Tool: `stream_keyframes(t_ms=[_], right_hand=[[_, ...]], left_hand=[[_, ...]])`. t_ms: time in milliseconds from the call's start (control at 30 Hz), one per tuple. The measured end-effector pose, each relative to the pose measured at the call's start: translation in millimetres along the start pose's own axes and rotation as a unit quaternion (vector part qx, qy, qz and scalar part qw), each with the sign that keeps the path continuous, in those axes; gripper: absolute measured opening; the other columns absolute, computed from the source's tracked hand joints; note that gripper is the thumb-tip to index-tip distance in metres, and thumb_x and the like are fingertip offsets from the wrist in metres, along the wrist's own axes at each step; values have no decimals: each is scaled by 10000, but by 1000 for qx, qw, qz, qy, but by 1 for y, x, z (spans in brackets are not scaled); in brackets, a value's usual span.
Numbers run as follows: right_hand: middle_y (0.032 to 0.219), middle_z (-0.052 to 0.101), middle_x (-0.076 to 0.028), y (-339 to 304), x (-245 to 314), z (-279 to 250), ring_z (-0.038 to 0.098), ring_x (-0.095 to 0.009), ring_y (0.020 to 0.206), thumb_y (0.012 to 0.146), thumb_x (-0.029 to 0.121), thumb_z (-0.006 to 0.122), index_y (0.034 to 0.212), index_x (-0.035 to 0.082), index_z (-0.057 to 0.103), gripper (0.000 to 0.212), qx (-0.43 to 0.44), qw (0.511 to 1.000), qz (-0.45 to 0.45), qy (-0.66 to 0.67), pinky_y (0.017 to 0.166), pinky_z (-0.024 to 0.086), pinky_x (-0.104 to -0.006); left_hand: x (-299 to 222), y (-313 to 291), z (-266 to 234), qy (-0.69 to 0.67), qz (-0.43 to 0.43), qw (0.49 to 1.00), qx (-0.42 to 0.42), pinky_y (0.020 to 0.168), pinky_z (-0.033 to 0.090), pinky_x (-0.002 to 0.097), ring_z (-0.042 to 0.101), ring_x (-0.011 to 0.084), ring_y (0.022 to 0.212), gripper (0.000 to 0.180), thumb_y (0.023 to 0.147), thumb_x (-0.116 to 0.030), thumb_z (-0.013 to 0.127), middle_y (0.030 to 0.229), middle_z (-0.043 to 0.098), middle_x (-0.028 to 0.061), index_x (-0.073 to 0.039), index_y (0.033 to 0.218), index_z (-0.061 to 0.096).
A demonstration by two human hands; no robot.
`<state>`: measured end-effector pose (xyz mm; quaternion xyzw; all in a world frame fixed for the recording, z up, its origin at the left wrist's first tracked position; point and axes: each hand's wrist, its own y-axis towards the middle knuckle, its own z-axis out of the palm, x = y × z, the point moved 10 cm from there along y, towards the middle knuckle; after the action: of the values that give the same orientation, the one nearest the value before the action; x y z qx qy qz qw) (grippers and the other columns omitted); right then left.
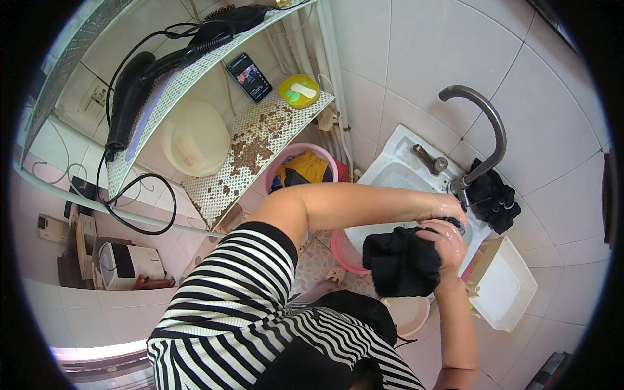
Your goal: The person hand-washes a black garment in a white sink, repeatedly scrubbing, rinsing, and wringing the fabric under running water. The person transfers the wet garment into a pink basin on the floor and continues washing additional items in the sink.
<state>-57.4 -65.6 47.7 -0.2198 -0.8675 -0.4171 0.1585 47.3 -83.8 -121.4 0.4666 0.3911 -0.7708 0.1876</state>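
A black cloth garment hangs bunched from my two hands above the front of the white sink. My right hand is wrapped over its upper edge, fingers wet and sudsy. Pressed close against it, my left hand is closed on a dark bunched part of the garment; most of its fingers are hidden. Suds coat both hands and wrists. Just beyond them rises the curved metal faucet, and no water stream can be made out. Partly behind the garment sits a pink basin.
Another black cloth bundle lies behind the faucet. A cream plastic tray stands right of the sink. To the left, a rusty white shelf holds a phone and a yellow bowl; below is a pink tub of clothes.
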Motion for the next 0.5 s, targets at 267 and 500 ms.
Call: stream_keyframes(t_ms=[267, 500], right_hand=[[861, 621, -47, -22, 1, 38, 609, -247, 809, 638, 139, 589, 833, 107, 635, 202, 83, 995, -27, -42, 718, 485, -354], [877, 615, -44, -59, -5, 71, 598, -242, 829, 671, 129, 570, 843, 111, 628, 183, 149, 988, -20, -32, 694, 469, -366]], left_hand=[[2, 12, 16, 217, 99, 971, 11, 564, 430, 381, 504, 200, 596, 143, 678, -168, 663, 696, 608, 76, -41, 738, 637], [61, 36, 15, 296, 136, 945, -17, 608, 463, 379, 568, 255, 630, 205, 601, -202, 689, 707, 632, 126, -57, 734, 633]])
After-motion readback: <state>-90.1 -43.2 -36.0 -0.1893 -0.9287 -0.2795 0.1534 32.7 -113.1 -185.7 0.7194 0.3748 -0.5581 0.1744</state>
